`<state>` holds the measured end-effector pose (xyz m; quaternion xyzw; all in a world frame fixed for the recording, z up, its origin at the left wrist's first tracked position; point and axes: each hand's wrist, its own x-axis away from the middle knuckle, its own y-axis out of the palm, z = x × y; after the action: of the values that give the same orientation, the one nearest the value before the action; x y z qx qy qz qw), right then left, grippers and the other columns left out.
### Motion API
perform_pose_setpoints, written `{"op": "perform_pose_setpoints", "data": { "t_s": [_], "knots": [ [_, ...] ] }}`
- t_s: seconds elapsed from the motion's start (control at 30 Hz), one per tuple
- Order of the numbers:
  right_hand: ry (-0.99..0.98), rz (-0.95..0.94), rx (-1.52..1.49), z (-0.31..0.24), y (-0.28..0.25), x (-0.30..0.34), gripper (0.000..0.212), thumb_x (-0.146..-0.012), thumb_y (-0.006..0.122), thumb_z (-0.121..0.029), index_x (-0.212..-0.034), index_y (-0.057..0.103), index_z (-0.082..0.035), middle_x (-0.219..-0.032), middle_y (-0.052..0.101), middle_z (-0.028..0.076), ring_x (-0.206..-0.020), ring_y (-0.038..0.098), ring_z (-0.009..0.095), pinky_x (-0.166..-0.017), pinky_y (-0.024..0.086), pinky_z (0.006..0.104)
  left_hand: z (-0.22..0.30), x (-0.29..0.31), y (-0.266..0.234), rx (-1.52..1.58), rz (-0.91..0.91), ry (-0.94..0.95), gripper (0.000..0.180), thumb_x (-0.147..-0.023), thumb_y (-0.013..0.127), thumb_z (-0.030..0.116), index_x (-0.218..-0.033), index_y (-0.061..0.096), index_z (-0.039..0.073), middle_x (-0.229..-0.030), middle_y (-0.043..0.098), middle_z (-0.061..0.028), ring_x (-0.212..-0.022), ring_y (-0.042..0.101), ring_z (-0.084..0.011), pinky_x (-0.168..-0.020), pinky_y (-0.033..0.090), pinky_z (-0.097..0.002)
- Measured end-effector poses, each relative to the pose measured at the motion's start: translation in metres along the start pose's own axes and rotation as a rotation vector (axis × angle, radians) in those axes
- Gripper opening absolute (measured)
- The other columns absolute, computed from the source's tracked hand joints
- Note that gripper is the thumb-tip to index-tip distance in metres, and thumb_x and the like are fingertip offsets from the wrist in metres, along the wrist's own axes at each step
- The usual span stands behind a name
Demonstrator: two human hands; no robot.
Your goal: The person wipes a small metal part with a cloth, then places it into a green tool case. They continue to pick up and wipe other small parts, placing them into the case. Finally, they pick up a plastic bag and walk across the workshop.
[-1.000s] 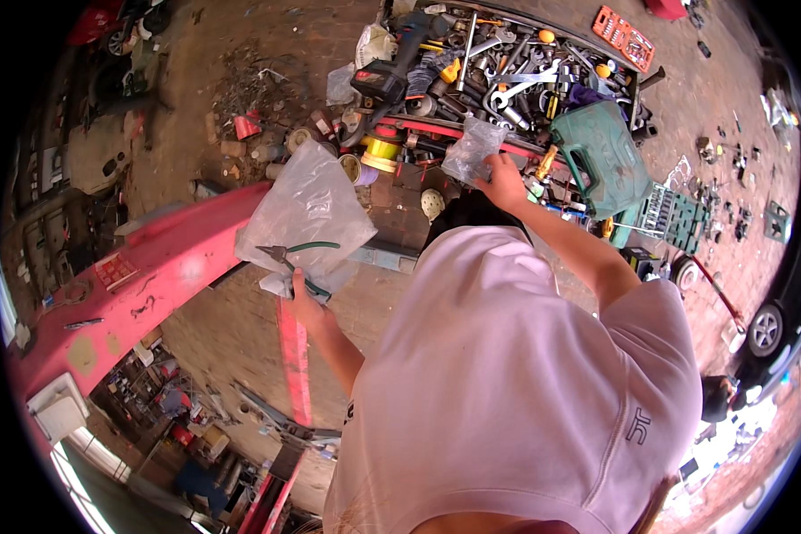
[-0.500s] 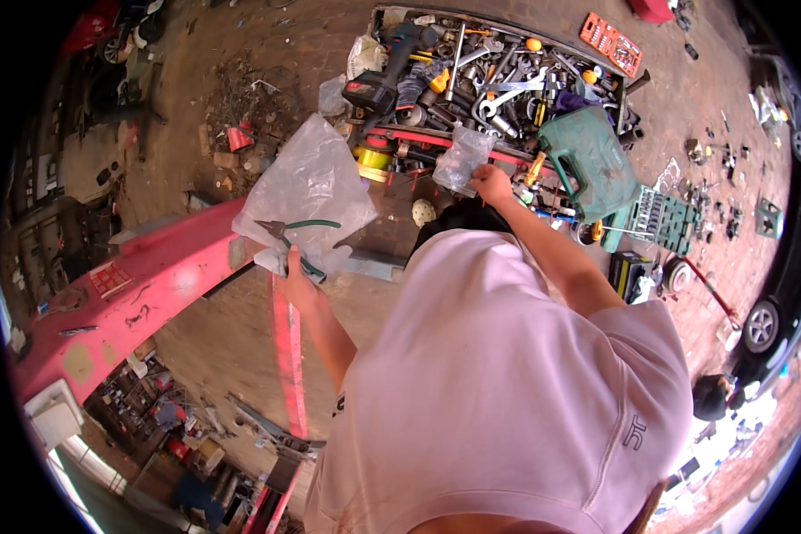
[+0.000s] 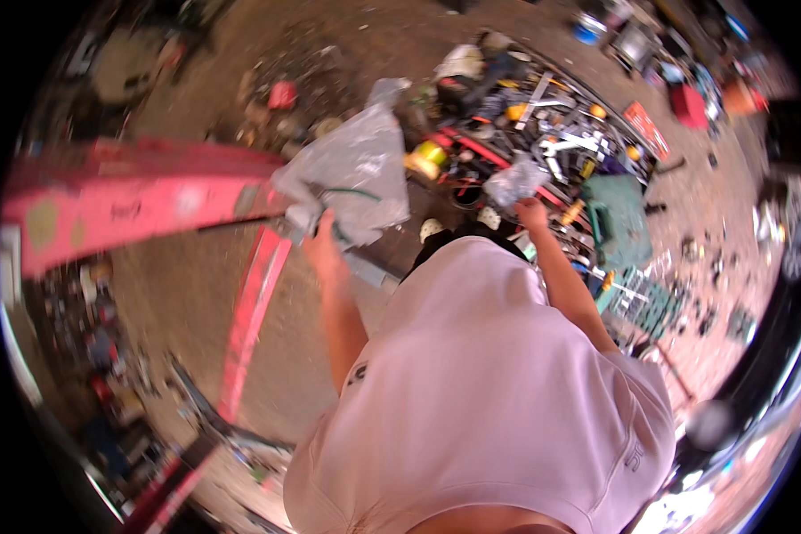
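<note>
My left hand (image 3: pixel 324 238) is closed round green-handled pliers (image 3: pixel 351 191) and a large clear plastic bag (image 3: pixel 365 160), close to the end of a pink-red steel beam. Motion blurs the pliers, and only a green handle shows well against the bag. My right hand (image 3: pixel 531 212) pinches the edge of a small crumpled clear plastic bag (image 3: pixel 514 182) at the near side of a tool tray. What the small bag holds cannot be made out. Just right of that hand lies a green plastic tool case (image 3: pixel 616 218).
Wrenches (image 3: pixel 565 147) and many other tools fill the tray ahead. A yellow roll (image 3: pixel 429 158) sits by its near left corner. The pink-red beam (image 3: pixel 151 198) runs off to the left, with a leg (image 3: pixel 251 329) angling down. A dark car (image 3: pixel 756 347) stands at the far right.
The view has swung, so the tray and both hands appear farther right. Both hands keep their bags, and the pliers stay in the left one. The picture is now more blurred.
</note>
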<state>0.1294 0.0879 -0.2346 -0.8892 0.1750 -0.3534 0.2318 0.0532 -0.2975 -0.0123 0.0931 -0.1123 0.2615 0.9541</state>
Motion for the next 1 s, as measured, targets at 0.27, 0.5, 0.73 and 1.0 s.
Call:
{"op": "perform_pose_setpoints", "data": {
  "t_s": [0.27, 0.5, 0.73, 1.0],
  "knots": [
    [-0.065, -0.043, -0.809, -0.031, -0.032, -0.007, 0.029, -0.082, 0.055, 0.000, -0.111, 0.057, 0.003, -0.093, 0.062, 0.006, -0.079, 0.059, 0.013, -0.071, 0.048, 0.0194, -0.031, -0.019, -0.069, 0.033, 0.118, -0.122, 0.039, -0.073, 0.071, 0.015, -0.104, 0.058, -0.003, -0.094, 0.061, -0.0038, -0.083, 0.054, -0.0139, -0.077, 0.042, -0.0280],
    [-0.370, 0.224, 0.059, -0.074, -0.056, -0.023, 0.026, -0.076, 0.065, -0.010, -0.096, 0.063, 0.007, -0.083, 0.066, 0.008, -0.075, 0.060, 0.015, -0.069, 0.047, 0.0269, -0.033, 0.007, -0.118, 0.081, 0.190, -0.155, 0.035, -0.072, 0.071, 0.013, -0.102, 0.059, -0.001, -0.091, 0.061, -0.0019, -0.081, 0.054, -0.0123, -0.074, 0.042, -0.0265],
    [-0.478, 0.409, -0.198, -0.108, -0.045, -0.039, 0.019, -0.080, 0.065, -0.018, -0.076, 0.057, -0.001, -0.072, 0.057, 0.003, -0.064, 0.047, 0.012, -0.058, 0.039, 0.0277, -0.055, 0.082, -0.179, 0.322, 0.501, -0.196, 0.036, -0.071, 0.071, 0.016, -0.100, 0.059, -0.001, -0.088, 0.061, -0.0041, -0.077, 0.056, -0.0152, -0.071, 0.045, -0.0291],
    [-0.563, -0.096, -0.539, -0.190, -0.020, 0.054, 0.020, -0.088, 0.052, -0.013, -0.094, 0.057, 0.006, -0.093, 0.060, 0.010, -0.084, 0.057, 0.020, -0.074, 0.047, 0.0299, -0.072, 0.222, -0.260, 0.823, 0.714, -0.317, 0.046, -0.075, 0.066, 0.028, -0.114, 0.051, 0.008, -0.105, 0.058, -0.0076, -0.092, 0.058, -0.0254, -0.075, 0.049, -0.0424]
  ]
}}
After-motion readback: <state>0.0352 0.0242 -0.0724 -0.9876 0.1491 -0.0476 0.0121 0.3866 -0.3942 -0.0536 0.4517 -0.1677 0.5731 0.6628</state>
